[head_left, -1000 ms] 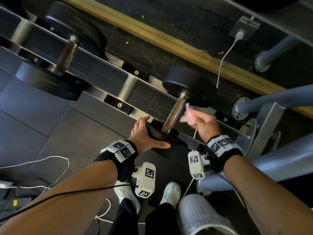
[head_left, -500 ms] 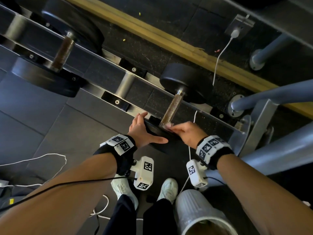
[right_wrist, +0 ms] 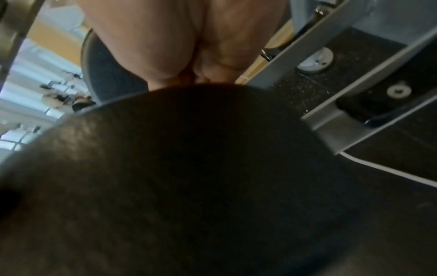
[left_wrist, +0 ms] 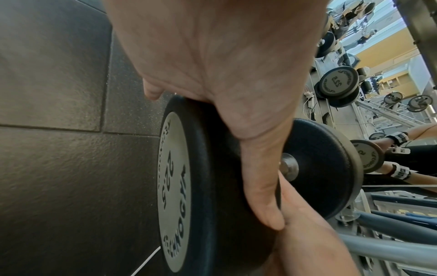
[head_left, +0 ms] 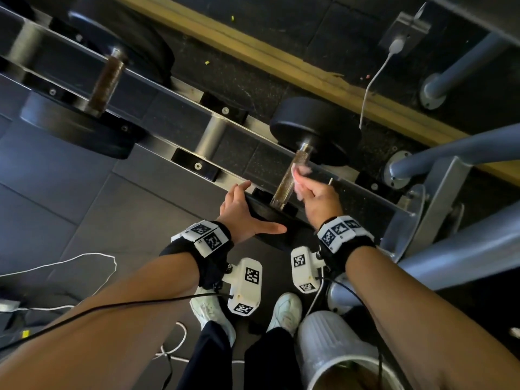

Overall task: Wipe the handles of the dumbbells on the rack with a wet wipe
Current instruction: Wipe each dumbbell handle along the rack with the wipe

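Note:
A black dumbbell lies across the steel rack (head_left: 168,88), its knurled handle (head_left: 289,175) running from the far head (head_left: 315,130) to the near head (head_left: 270,215). My right hand (head_left: 315,197) pinches a crumpled white wet wipe (head_left: 301,175) against the right side of the handle, about midway along. My left hand (head_left: 242,215) lies flat with straight fingers over the near head (left_wrist: 175,186), thumb stretched to the right. In the right wrist view the dark near head (right_wrist: 189,177) fills the frame and hides the wipe.
A second, larger dumbbell with a rusty handle (head_left: 105,80) sits further left on the rack. A grey machine frame (head_left: 439,204) stands close on the right. A ribbed white bin (head_left: 337,350) stands by my feet, and white cables (head_left: 84,263) trail over the floor.
My right hand has slid the wipe from the near end of the handle up toward its middle. The left hand has stayed on the near head.

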### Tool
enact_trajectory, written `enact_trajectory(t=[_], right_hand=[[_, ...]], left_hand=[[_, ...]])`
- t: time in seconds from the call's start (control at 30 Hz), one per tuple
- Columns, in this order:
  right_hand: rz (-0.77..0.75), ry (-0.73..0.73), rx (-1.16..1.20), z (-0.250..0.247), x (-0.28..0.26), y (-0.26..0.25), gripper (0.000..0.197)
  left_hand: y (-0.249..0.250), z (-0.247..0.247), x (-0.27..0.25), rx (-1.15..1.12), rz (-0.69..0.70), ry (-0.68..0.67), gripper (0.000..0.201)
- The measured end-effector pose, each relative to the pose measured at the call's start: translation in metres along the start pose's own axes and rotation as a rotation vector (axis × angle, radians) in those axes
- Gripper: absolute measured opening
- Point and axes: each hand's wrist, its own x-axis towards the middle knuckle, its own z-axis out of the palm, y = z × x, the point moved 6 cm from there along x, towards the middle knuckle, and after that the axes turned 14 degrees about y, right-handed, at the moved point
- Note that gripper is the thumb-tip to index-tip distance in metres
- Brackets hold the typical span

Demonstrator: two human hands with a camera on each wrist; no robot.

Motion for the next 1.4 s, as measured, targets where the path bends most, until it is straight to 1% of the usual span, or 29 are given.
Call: enact_trajectory(t=[0.07,0.13,0.3,0.4,0.47,0.53,0.57,0.6,0.63,0.7,0.73,0.77,0.8,0.9,1.0,1.03,1.07,1.13,1.2,1.3,1.4], right_hand=[[-0.014,-0.08,-0.057,0.003,-0.009,0.004,0.028],[0.021,-0.132,-0.082,0.005,-0.018,0.009,0.028],[0.063,-0.171,-0.106,0.0,-0.021,0.003,0.021],[0.107,-0.213,-0.153,-0.003,-0.025,0.001,0.025],[0.095,-0.207,-0.211,-0.009,-0.03,-0.006,0.024],[0.076,-0.16,-0.185,-0.022,-0.036,-0.017,0.027],[0.077,-0.135,-0.166,-0.032,-0.041,-0.023,0.027],[0.082,-0.115,-0.153,-0.044,-0.046,-0.031,0.027],[0.086,-0.103,-0.152,-0.057,-0.052,-0.041,0.026],[0.077,-0.086,-0.154,-0.082,-0.065,-0.067,0.024],[0.063,-0.078,-0.156,-0.094,-0.072,-0.084,0.025],[0.05,-0.069,-0.16,-0.108,-0.08,-0.102,0.025],[0.036,-0.064,-0.153,-0.12,-0.089,-0.121,0.026],[-0.024,-0.03,-0.122,-0.156,-0.121,-0.184,0.024],[-0.088,0.046,-0.074,-0.191,-0.157,-0.25,0.016],[-0.112,0.077,-0.059,-0.203,-0.168,-0.271,0.015],[-0.136,0.109,-0.047,-0.213,-0.18,-0.292,0.013],[-0.197,0.173,-0.043,-0.235,-0.201,-0.327,0.012],[-0.252,0.231,-0.022,-0.254,-0.219,-0.354,0.015],[-0.325,0.31,0.015,-0.275,-0.241,-0.383,0.014],[-0.354,0.337,0.056,-0.287,-0.25,-0.397,0.009]], left_hand=[[0.001,-0.001,0.0,0.004,-0.003,-0.007,0.13],[0.003,-0.002,0.0,0.005,-0.01,-0.02,0.131],[0.006,-0.004,-0.002,-0.005,-0.027,-0.029,0.13],[0.009,-0.005,-0.003,-0.008,-0.029,-0.027,0.131],[0.013,-0.006,-0.006,0.006,-0.032,-0.013,0.132],[0.016,-0.009,-0.012,0.029,-0.044,-0.013,0.13],[0.017,-0.012,-0.016,0.034,-0.062,-0.032,0.126],[0.02,-0.017,-0.021,0.043,-0.083,-0.058,0.117],[0.024,-0.024,-0.029,0.071,-0.087,-0.086,0.104],[0.037,-0.048,-0.048,0.147,-0.061,-0.136,0.069],[0.048,-0.063,-0.059,0.18,-0.038,-0.152,0.057],[0.061,-0.078,-0.07,0.201,-0.01,-0.156,0.05],[0.075,-0.094,-0.08,0.175,0.007,-0.158,0.046],[0.13,-0.14,-0.113,-0.019,0.091,-0.128,0.037],[0.193,-0.179,-0.156,-0.237,0.174,-0.165,0.012],[0.213,-0.191,-0.171,-0.296,0.204,-0.17,0.012],[0.231,-0.203,-0.185,-0.322,0.255,-0.155,0.016],[0.265,-0.226,-0.209,-0.376,0.383,-0.137,0.032],[0.291,-0.244,-0.232,-0.436,0.458,-0.172,0.036],[0.316,-0.256,-0.256,-0.449,0.561,-0.243,0.036],[0.33,-0.256,-0.267,-0.495,0.591,-0.303,0.028]])
